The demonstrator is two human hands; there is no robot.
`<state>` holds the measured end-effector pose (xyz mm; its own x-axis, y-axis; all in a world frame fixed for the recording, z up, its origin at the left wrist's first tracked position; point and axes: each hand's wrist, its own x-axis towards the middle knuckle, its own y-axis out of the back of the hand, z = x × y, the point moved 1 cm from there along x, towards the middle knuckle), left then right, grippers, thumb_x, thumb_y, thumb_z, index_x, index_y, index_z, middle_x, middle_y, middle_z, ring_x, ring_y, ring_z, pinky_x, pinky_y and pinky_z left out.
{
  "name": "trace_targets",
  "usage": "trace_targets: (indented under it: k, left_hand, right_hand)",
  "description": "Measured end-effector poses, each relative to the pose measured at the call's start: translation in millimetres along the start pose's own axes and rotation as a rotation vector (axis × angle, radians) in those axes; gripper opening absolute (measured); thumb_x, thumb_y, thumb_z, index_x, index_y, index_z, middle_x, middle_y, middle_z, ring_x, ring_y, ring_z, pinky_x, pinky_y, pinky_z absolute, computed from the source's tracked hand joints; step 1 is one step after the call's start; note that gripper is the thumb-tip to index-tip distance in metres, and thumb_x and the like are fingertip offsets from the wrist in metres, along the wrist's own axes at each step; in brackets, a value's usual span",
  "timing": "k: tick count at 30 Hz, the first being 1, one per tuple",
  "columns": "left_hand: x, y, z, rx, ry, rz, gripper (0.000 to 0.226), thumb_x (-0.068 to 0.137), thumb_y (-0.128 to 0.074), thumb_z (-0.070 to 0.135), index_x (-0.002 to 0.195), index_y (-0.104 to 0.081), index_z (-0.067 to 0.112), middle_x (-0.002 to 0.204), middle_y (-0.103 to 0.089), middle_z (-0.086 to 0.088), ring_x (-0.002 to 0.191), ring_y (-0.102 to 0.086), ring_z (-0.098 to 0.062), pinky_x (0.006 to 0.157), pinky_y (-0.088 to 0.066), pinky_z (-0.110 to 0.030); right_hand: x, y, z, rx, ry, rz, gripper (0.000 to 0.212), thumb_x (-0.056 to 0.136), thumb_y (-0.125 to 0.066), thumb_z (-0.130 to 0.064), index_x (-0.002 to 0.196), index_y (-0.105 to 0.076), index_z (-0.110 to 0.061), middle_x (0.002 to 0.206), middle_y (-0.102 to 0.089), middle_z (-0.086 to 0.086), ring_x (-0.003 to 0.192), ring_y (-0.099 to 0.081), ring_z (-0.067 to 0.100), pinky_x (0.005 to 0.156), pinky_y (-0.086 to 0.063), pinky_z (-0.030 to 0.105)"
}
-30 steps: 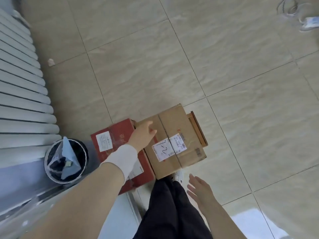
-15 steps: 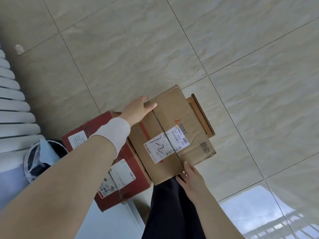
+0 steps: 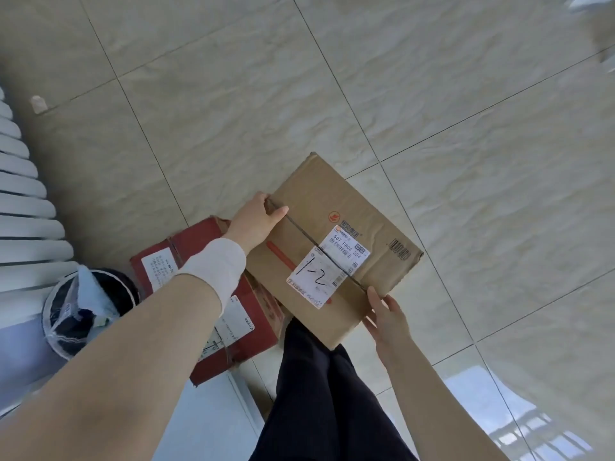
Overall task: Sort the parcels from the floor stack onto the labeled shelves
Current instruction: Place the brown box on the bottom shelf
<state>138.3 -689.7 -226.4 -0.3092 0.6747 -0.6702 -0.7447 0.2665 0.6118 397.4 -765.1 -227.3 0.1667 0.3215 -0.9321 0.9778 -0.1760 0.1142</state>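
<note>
Holding a brown corrugated cardboard parcel (image 3: 336, 241), taped along its middle, above the beige tiled floor (image 3: 233, 111). Seemingly lifted clear, and partly overlapping a red cardboard carton (image 3: 233, 314) at lower left and a dark trouser leg (image 3: 326, 394). Gripping the far-left edge with the left hand (image 3: 256, 224), white-wristbanded, thumb laid flat on top and fingers curled over the rim. Clasping the near-right edge with the right hand (image 3: 386, 314), thumb on the top face and fingers wrapped down the side, with the underside out of sight. Reading "1-2" in black marker on the white shipping label (image 3: 314, 281), probably the shelf code.

Judging by the creases near the printed barcode: stiff enough to keep shape, yet easy to dent at the corners. Probably moderate in weight, given just two edge holds, though impossible to tell for certain. Dry, matte board, so little risk of slipping, but slicker along the tape. Best to take hold at opposite edges as now, or to slide palms under two diagonal corners, keeping off the label and carrying level. At far left, beside the red carton: a black round bin with a clear plastic liner (image 3: 83, 311).
</note>
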Motion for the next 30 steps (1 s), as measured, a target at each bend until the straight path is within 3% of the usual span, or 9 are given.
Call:
trace_targets:
  k: [3, 6, 13, 16, 23, 30]
  left_hand:
    - [-33.5, 20.6, 14.9, -0.065, -0.007, 0.042, 0.051, 0.092, -0.049, 0.044, 0.13, -0.042, 0.01, 0.132, -0.051, -0.009, 0.121, -0.049, -0.028, 0.087, -0.037, -0.031]
    - [-67.0, 37.4, 28.6, -0.151, 0.0, 0.103, 0.051, 0.091, -0.05, 0.046, 0.125, -0.044, 0.009, 0.127, -0.054, -0.009, 0.116, -0.052, -0.029, 0.084, -0.04, -0.034]
    - [-138.2, 40.5, 48.5, -0.522, 0.159, 0.174, 0.049, 0.092, -0.051, 0.044, 0.123, -0.04, 0.008, 0.112, -0.051, -0.004, 0.1, -0.051, -0.021, 0.081, -0.039, -0.032]
    - [-162.3, 23.6, 49.3, -0.64, 0.256, 0.226, 0.053, 0.091, -0.05, 0.046, 0.128, -0.037, 0.01, 0.115, -0.049, -0.002, 0.108, -0.051, -0.024, 0.085, -0.038, -0.032]
    - [-236.3, -42.6, 63.9, -0.932, 0.468, 0.463, 0.045, 0.091, -0.051, 0.045, 0.119, -0.038, 0.012, 0.105, -0.047, 0.001, 0.099, -0.048, -0.019, 0.081, -0.034, -0.031]
    - [-313.1, -116.7, 55.9, -1.133, 0.624, 0.616, 0.056, 0.09, -0.045, 0.054, 0.133, -0.034, 0.02, 0.12, -0.054, 0.002, 0.101, -0.053, -0.018, 0.089, -0.04, -0.035]
  right_hand:
    - [-32.2, 12.5, -36.6, -0.098, 0.111, 0.065, 0.043, 0.09, -0.061, -0.027, 0.127, -0.05, -0.01, 0.114, -0.057, 0.005, 0.107, -0.055, 0.021, 0.101, -0.044, 0.037]
    - [-63.6, 20.8, -70.0, -0.151, 0.217, 0.076, 0.041, 0.09, -0.06, -0.029, 0.125, -0.054, -0.009, 0.106, -0.059, 0.0, 0.098, -0.056, 0.017, 0.092, -0.047, 0.033]
    - [-94.0, 37.8, -126.3, -0.322, 0.397, 0.041, 0.042, 0.089, -0.058, -0.04, 0.123, -0.058, -0.016, 0.114, -0.063, 0.0, 0.095, -0.057, 0.016, 0.081, -0.044, 0.029]
    - [-90.7, 46.3, -147.5, -0.47, 0.454, -0.015, 0.047, 0.087, -0.057, -0.047, 0.126, -0.057, -0.021, 0.109, -0.062, -0.003, 0.096, -0.059, 0.016, 0.084, -0.048, 0.032]
    - [-95.1, 56.5, -187.9, -0.832, 0.559, -0.182, 0.053, 0.085, -0.054, -0.054, 0.128, -0.053, -0.024, 0.116, -0.062, -0.003, 0.101, -0.06, 0.018, 0.095, -0.048, 0.04]
    - [-121.5, 65.9, -166.7, -1.029, 0.583, -0.373, 0.048, 0.089, -0.052, -0.049, 0.128, -0.049, -0.02, 0.12, -0.057, -0.001, 0.103, -0.057, 0.018, 0.085, -0.045, 0.034]
